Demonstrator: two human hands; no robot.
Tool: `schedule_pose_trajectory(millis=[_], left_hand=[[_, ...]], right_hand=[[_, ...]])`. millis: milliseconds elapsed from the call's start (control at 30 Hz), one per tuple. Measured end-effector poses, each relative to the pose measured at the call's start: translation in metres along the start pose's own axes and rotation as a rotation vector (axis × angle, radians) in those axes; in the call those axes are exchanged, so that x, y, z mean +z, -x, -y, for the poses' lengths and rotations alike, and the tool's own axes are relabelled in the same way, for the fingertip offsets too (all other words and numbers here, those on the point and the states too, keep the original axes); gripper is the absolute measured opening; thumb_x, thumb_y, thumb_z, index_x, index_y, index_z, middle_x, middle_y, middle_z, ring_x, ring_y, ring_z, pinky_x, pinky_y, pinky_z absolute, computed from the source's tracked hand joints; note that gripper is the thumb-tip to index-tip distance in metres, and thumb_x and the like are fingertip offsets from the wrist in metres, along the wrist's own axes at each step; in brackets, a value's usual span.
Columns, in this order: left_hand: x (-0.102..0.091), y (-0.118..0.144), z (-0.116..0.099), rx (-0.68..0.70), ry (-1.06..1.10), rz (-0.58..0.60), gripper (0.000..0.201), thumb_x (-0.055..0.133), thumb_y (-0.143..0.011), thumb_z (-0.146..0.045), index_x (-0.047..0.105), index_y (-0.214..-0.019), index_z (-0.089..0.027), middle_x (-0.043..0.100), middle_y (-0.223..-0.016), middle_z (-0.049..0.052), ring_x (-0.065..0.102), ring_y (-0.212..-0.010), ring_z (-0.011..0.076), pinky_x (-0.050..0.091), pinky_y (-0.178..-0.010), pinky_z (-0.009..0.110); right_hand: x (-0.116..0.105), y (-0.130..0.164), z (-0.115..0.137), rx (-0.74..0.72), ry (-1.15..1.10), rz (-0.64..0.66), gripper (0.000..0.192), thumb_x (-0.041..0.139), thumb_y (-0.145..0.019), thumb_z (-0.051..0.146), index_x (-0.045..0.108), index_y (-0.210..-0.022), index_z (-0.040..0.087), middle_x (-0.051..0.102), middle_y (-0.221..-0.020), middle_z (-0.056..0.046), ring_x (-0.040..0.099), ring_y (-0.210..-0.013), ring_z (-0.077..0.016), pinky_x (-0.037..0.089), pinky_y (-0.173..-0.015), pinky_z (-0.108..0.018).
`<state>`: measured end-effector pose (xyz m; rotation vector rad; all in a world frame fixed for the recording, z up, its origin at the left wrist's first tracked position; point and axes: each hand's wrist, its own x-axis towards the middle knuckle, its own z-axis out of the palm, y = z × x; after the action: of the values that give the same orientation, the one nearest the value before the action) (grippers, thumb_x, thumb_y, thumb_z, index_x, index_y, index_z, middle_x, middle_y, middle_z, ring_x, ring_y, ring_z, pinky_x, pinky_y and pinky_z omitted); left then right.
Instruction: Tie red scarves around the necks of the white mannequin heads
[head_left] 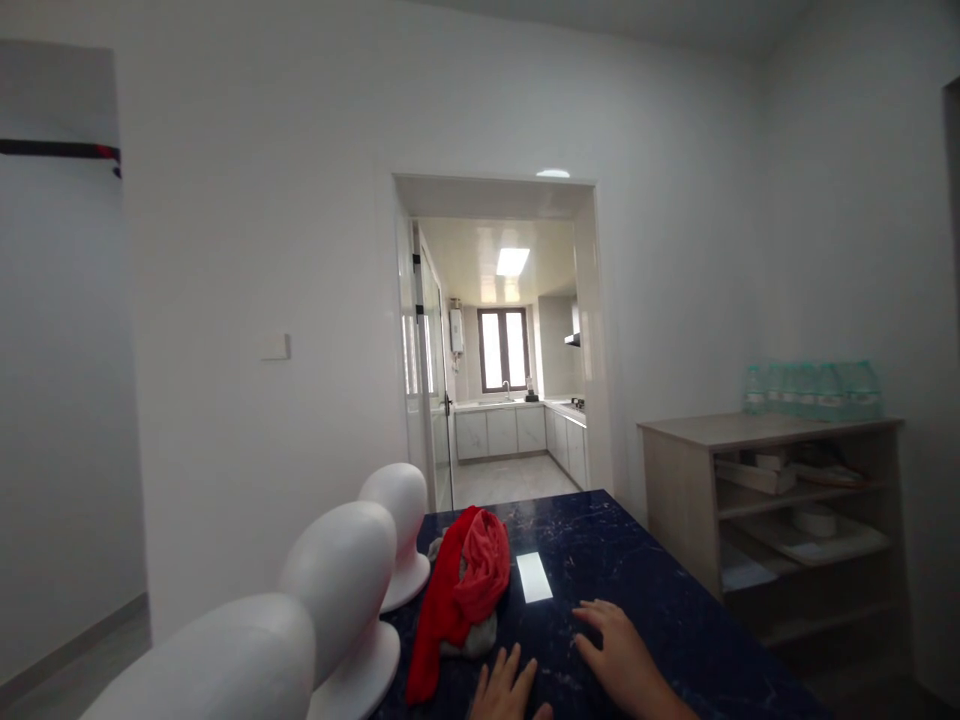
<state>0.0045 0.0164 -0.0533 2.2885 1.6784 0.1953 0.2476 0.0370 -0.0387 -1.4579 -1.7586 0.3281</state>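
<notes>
My left hand (507, 690) is at the bottom edge of the view, over the dark blue tabletop, fingers spread and nothing in them. To its right, my right hand (621, 655) is held over the same table with its fingers apart, also without anything in its grasp. Just beyond my left hand lies a bunched red and pink cloth (465, 580), perhaps a scarf, one end trailing toward me. Some grey fabric (481, 637) peeks out from under it. Three white mannequin heads (346, 575) on round bases stand in a row along the left side.
The blue marbled table (585, 530) carries a bright white rectangle that looks like a light reflection. At right stands a shelf unit (675, 470) with water bottles (817, 390) on top and trays inside. A doorway ahead opens into a kitchen (502, 430).
</notes>
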Motion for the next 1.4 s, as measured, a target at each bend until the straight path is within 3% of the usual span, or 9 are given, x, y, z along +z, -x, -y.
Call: schedule_pose_trajectory(millis=[167,500,600,767,967,1233,1400], left_hand=[[-0.008,0.003,0.001,0.029,-0.016,0.008,0.076,0.044,-0.098,-0.059,0.044,-0.164,-0.023,0.028,-0.177,0.009,0.025,-0.166,0.0369,0.019,-0.137,0.058],[-0.009,0.019,-0.008,0.046,0.021,-0.051,0.073,0.040,-0.098,-0.052,0.044,-0.165,-0.022,0.029,-0.179,0.009,0.023,-0.167,0.0341,0.017,-0.138,0.055],[-0.013,0.022,-0.011,0.044,0.026,-0.051,0.073,0.042,-0.097,-0.050,0.044,-0.165,-0.022,0.031,-0.178,0.010,0.023,-0.167,0.0333,0.017,-0.138,0.055],[-0.012,0.022,-0.011,0.039,0.032,-0.049,0.074,0.042,-0.097,-0.052,0.044,-0.165,-0.023,0.030,-0.179,0.008,0.022,-0.168,0.0326,0.016,-0.138,0.054],[-0.013,0.024,-0.010,0.040,0.037,-0.039,0.074,0.043,-0.097,-0.051,0.042,-0.165,-0.023,0.029,-0.179,0.008,0.022,-0.168,0.0320,0.016,-0.138,0.054],[-0.036,0.037,-0.027,0.032,-0.006,0.008,0.080,0.050,-0.092,-0.046,0.040,-0.166,-0.017,0.028,-0.179,0.013,0.022,-0.167,0.0344,0.018,-0.138,0.056],[-0.039,0.038,-0.028,0.035,-0.014,0.017,0.080,0.050,-0.092,-0.045,0.041,-0.165,-0.017,0.029,-0.178,0.013,0.023,-0.167,0.0347,0.018,-0.137,0.056]], right_hand=[[-0.004,0.005,-0.002,0.004,0.130,0.108,0.048,0.069,-0.085,0.033,0.078,-0.131,0.026,0.066,-0.155,-0.011,0.049,-0.154,-0.0371,0.017,-0.134,-0.064],[-0.008,0.008,-0.003,0.049,0.130,0.176,0.050,0.070,-0.083,0.035,0.078,-0.132,0.028,0.064,-0.157,-0.013,0.048,-0.154,-0.0359,0.017,-0.133,-0.063],[-0.008,0.006,-0.003,0.060,0.073,0.149,0.051,0.071,-0.082,0.035,0.078,-0.132,0.027,0.065,-0.156,-0.012,0.050,-0.153,-0.0355,0.020,-0.133,-0.061],[-0.006,-0.001,-0.009,0.062,-0.070,0.069,0.057,0.071,-0.083,0.039,0.075,-0.136,0.018,0.069,-0.150,-0.016,0.059,-0.145,-0.0342,0.036,-0.129,-0.051],[-0.003,-0.004,-0.017,0.068,-0.098,0.023,0.056,0.072,-0.082,0.038,0.076,-0.133,0.016,0.073,-0.144,-0.016,0.062,-0.141,-0.0343,0.039,-0.127,-0.050],[-0.002,-0.007,-0.022,0.098,-0.130,-0.020,0.058,0.068,-0.078,0.033,0.077,-0.132,0.014,0.077,-0.138,-0.015,0.068,-0.132,-0.0311,0.047,-0.121,-0.043],[-0.001,-0.008,-0.023,0.120,-0.120,-0.033,0.060,0.068,-0.077,0.031,0.076,-0.133,0.013,0.076,-0.139,-0.016,0.068,-0.134,-0.0328,0.048,-0.121,-0.044]])
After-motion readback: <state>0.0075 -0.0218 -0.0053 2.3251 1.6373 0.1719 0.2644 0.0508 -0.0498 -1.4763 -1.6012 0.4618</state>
